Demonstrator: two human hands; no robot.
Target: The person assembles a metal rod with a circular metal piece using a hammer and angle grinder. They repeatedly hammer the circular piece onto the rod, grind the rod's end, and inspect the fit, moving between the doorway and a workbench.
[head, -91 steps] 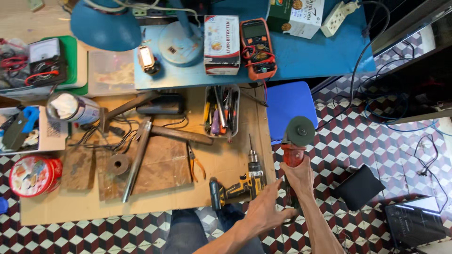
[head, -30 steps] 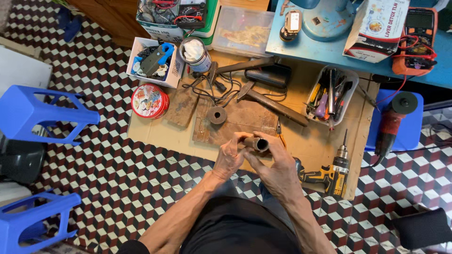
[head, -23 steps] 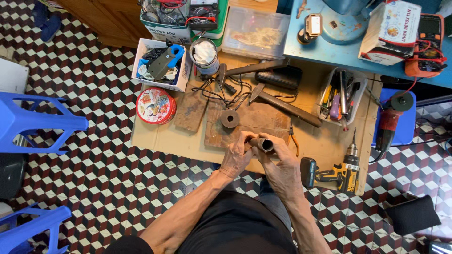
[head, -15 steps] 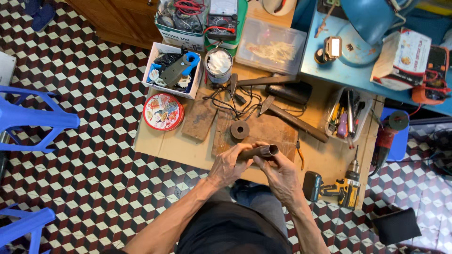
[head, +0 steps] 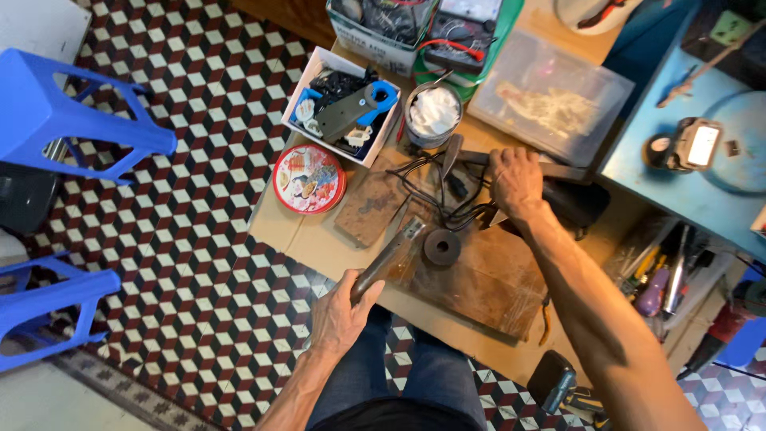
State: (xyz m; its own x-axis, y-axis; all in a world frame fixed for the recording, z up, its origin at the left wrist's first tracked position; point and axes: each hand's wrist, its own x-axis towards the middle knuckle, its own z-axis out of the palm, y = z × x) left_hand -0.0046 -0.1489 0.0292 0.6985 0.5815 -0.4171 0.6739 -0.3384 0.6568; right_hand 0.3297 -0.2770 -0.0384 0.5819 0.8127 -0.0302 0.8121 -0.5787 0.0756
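My left hand [head: 341,314] grips a dark rusty metal tube [head: 388,257] at the near edge of the wooden workboard [head: 479,279], its far end pointing at a round metal ring [head: 441,247]. My right hand [head: 515,180] reaches to the back of the board and closes on a tool with a long grey metal bar [head: 558,169], next to a black tangle of cable [head: 435,187]. What the fingers hold beneath is partly hidden.
A round red tin [head: 309,178], a white box of parts [head: 343,112], a can with white cloth [head: 433,112] and a clear plastic box [head: 550,100] stand at the back. Blue stools [head: 68,104] are on the left. Hand tools in a tray [head: 662,271] lie at the right.
Both hands held the tube together before; now my right hand has let go and reached to the back of the board, while my left keeps the tube. The camera moved closer.
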